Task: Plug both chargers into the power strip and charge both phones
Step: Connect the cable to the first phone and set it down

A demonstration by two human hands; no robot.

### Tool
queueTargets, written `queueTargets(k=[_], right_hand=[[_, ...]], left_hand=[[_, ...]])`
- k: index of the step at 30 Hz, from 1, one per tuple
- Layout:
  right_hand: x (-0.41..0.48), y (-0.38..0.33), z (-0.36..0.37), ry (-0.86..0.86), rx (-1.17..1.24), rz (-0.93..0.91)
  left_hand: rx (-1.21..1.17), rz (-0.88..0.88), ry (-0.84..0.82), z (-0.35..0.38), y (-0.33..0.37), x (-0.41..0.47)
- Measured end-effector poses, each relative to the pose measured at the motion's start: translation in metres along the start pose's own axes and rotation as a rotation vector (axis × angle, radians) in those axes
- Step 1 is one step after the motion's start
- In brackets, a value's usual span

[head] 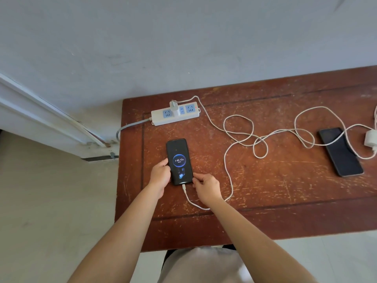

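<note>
A white power strip (158, 117) lies at the table's back left with one white charger (174, 108) plugged into its middle. That charger's cable (228, 168) loops across the table into the bottom of a black phone (179, 154), whose lit screen reads 45.10%. My left hand (160, 176) grips the phone's left edge. My right hand (206, 187) touches its lower right corner beside the plug. A second black phone (340, 158) lies dark at the right. A second white charger (370, 139) rests unplugged beside it, its cable (304, 119) draped over that phone.
The worn brown wooden table (265, 190) stands against a grey wall. The strip's grey cord (126, 128) drops off the table's left edge toward a white door frame (40, 113). Pale floor tiles lie to the left and front.
</note>
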State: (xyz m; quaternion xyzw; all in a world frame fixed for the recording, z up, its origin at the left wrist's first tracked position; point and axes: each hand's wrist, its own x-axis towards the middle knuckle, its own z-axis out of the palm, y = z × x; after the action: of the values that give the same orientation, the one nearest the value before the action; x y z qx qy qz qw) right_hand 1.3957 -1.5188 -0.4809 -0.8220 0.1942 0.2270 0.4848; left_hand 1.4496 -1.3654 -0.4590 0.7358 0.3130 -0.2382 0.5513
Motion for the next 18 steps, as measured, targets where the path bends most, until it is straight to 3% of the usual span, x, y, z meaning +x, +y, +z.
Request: queueTargets(k=[5, 11, 18], right_hand=[[-0.004, -0.002, 0.002, -0.036, -0.326, -0.16], [-0.007, -0.019, -0.02, -0.089, -0.459, -0.169], [-0.016, -0.026, -0.083, 0.178, -0.592, -0.178]], left_hand=[[0.045, 0.024, -0.015, -0.003, -0.003, 0.001], [0.207, 0.084, -0.087, -0.017, 0.003, -0.004], [0.701, 0.437, -0.033, -0.028, 0.036, -0.005]])
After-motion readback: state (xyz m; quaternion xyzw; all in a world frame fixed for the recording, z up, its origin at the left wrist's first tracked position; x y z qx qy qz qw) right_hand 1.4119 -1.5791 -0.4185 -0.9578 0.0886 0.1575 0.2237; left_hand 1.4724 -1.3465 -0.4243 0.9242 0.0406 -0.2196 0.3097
